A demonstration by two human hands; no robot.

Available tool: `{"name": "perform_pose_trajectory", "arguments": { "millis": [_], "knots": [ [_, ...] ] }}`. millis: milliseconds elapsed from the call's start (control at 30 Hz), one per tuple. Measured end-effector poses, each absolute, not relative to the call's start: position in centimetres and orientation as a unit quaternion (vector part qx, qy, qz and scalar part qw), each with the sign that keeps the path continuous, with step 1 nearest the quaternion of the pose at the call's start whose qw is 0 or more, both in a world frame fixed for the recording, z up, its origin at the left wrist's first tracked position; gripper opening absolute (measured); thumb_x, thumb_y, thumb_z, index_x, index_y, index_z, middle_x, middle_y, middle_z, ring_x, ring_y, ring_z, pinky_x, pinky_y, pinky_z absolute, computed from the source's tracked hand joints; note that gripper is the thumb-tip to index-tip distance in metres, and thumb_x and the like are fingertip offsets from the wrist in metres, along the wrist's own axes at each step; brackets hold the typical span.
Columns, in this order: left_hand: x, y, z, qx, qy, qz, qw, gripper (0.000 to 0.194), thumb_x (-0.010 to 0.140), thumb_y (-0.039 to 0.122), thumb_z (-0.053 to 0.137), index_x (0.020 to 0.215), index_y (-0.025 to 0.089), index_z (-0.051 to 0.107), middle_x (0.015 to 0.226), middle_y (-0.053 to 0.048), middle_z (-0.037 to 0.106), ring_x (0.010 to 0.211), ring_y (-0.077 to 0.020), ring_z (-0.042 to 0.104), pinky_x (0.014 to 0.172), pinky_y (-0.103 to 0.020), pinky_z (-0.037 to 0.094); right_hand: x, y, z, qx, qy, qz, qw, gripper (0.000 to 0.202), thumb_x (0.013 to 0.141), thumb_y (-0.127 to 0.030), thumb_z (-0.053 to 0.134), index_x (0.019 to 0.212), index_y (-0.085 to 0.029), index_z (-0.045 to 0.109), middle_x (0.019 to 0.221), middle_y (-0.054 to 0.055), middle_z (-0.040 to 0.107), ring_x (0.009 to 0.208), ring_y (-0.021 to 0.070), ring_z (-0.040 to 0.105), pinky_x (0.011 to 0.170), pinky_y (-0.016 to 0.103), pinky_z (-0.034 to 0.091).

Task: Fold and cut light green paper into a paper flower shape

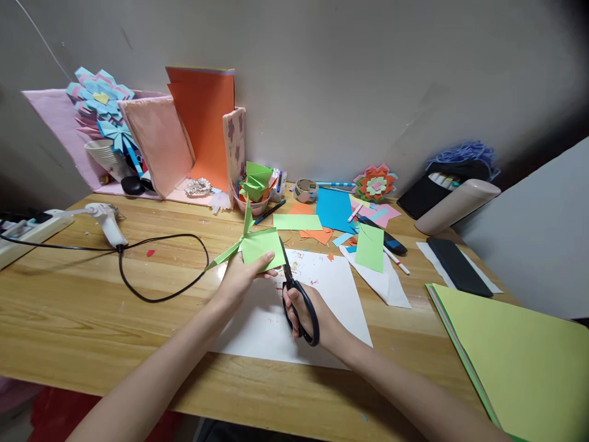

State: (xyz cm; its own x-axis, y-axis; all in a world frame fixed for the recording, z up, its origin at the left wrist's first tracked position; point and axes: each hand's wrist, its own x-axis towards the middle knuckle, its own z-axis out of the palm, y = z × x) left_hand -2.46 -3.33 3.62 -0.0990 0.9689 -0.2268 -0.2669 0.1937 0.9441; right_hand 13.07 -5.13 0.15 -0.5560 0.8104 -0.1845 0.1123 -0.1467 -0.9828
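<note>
My left hand [251, 267] pinches a piece of light green folded paper [262, 245], thumb on top and fingers beneath. Narrow green flaps stick out from its left side. In my right hand [306, 310] is a pair of black-handled scissors [314, 322], fingers through the loops. The blades point away from me and lie along the right edge of the green paper; whether they bite into it I cannot tell. Below both hands lies a white sheet [299, 344] with small coloured specks on it.
A glue gun [107, 224] with a looping black cord stands left. Behind are a basket of green paper pieces [257, 181], a tape roll [305, 190], blue paper [335, 209] and a paper flower [375, 183]. A black phone-like slab [458, 267] and stacked coloured sheets [519, 350] lie right.
</note>
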Motion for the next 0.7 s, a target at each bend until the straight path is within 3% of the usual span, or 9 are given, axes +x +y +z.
{"name": "perform_pose_trajectory", "arguments": {
  "millis": [133,333,700],
  "knots": [
    [-2.37,-3.47,3.46,0.338,0.502,0.525,0.598,0.032,0.062,0.031,0.075,0.083,0.012,0.060,0.068,0.000,0.063,0.051,-0.0070,0.057,0.051,-0.017,0.047,13.17,-4.91,0.45,-0.398,-0.626,0.617,0.261,0.062,0.074,-0.077,0.024,0.073,-0.019,0.043,0.042,-0.006,0.044,0.035,0.0096,0.049,0.038,0.018,0.039],
    [-2.23,-3.61,3.26,0.333,0.471,0.522,0.629,0.030,0.065,0.030,0.073,0.084,0.012,0.060,0.073,0.000,0.063,0.052,-0.0053,0.054,0.051,-0.015,0.046,13.20,-4.74,0.63,-0.403,-0.617,0.621,0.268,0.060,0.073,-0.077,0.029,0.072,-0.019,0.042,0.043,-0.007,0.040,0.033,0.0081,0.044,0.037,0.019,0.039],
    [-2.30,-3.68,3.53,0.332,0.493,0.525,0.610,0.030,0.064,0.031,0.074,0.082,0.012,0.060,0.069,0.000,0.063,0.052,-0.0065,0.055,0.051,-0.016,0.046,13.30,-4.93,0.85,-0.395,-0.638,0.610,0.256,0.062,0.075,-0.076,0.021,0.074,-0.018,0.044,0.042,-0.005,0.044,0.036,0.0092,0.049,0.041,0.019,0.040]
  ]
}}
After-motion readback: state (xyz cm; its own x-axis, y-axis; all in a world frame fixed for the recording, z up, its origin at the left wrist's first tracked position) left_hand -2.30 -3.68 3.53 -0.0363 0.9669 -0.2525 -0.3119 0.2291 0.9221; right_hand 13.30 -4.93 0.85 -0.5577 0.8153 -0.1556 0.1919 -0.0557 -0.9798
